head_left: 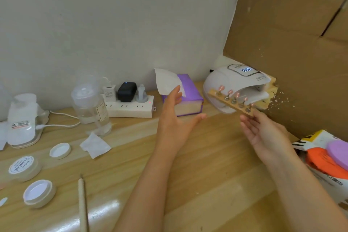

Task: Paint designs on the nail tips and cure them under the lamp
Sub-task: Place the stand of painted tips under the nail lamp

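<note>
Head view: wooden tabletop carries a white lamp at its far right corner. Right hand pinches a wooden strip of nail tips at the lamp's mouth. Left hand hovers open.

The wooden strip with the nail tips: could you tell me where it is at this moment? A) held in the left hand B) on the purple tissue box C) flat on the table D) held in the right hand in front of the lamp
D: the right hand holds the wooden strip by its near end, in front of the lamp opening, clear of the table.
</note>
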Demonstrator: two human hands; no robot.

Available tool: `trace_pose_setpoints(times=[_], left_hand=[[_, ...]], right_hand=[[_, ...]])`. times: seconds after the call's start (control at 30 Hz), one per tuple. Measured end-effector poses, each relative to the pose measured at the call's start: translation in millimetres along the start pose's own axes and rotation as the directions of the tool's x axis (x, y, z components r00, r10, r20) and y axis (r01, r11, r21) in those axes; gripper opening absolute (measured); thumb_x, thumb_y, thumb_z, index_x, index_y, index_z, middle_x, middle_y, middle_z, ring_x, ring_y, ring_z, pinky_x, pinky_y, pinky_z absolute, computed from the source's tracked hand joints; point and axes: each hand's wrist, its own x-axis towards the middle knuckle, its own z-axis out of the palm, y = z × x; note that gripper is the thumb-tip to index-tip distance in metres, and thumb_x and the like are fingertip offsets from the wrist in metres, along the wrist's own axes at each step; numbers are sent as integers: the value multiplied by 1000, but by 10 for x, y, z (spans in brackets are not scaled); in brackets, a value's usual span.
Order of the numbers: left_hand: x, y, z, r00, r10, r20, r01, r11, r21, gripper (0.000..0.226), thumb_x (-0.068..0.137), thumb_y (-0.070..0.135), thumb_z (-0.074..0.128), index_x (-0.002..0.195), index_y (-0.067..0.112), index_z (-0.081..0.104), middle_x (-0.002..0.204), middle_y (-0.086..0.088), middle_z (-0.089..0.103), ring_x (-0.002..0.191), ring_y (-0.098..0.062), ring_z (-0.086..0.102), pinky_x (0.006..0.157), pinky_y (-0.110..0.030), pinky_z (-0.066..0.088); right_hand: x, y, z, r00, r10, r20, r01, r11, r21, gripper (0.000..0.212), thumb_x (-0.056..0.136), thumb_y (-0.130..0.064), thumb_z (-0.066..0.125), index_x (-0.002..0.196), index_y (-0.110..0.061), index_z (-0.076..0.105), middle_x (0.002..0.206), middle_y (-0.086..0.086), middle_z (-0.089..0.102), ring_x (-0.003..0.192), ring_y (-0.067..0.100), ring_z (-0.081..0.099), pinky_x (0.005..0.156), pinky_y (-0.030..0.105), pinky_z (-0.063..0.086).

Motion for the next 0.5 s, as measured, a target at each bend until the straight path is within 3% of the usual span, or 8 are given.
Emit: trace_pose_setpoints(times=[0.1, 0.23, 0.37, 0.43, 0.5], left_hand=[[0, -22, -14, 1000, 5, -10, -5, 1000, 2, 70, 68, 18, 79, 120, 40, 38, 105, 28, 46, 104, 13, 45, 76, 6, 30], [28, -31, -12, 1000, -12, -25, 12, 1000, -4, 60, 73, 17, 76, 116, 38, 40, 101, 23, 51, 99, 12, 48, 74, 6, 30], [40, -44, -13, 999, -16, -32, 15, 1000, -6, 56, 75, 13, 73, 112, 39, 41, 99, 20, 54, 97, 9, 51, 74, 4, 33], [36, -55, -16, 999, -17, -32, 17, 1000, -9, 54, 76, 11, 72, 113, 37, 41, 99, 18, 55, 97, 8, 51, 74, 4, 32], [38, -59, -15, 999, -21, -33, 21, 1000, -9, 53, 77, 10, 70, 114, 36, 42, 98, 17, 56, 97, 7, 52, 74, 4, 33]], right_hand=[[0, 65, 30, 994, 21, -109, -5, 989, 151, 10, 95, -10, 49, 89, -6, 55, 85, 4, 63, 72, 6, 65, 60, 16, 54], [6, 106, 92, 969, 22, -245, 36, 972, 230, 8, 96, -7, 45, 92, -1, 50, 84, 6, 61, 73, 7, 64, 71, 20, 55], [-2, 92, 172, 947, 35, -320, 87, 929, 359, 14, 99, -1, 29, 102, 0, 43, 85, 9, 58, 80, 14, 64, 80, 25, 54], [9, 70, 171, 945, 89, -315, 69, 886, 458, 26, 100, -5, 22, 111, 4, 44, 106, 15, 58, 105, 19, 61, 94, 24, 47], [76, 70, 101, 958, 118, -263, 47, 836, 546, 41, 101, -11, 13, 131, 8, 34, 137, 19, 44, 130, 23, 42, 108, 20, 28]])
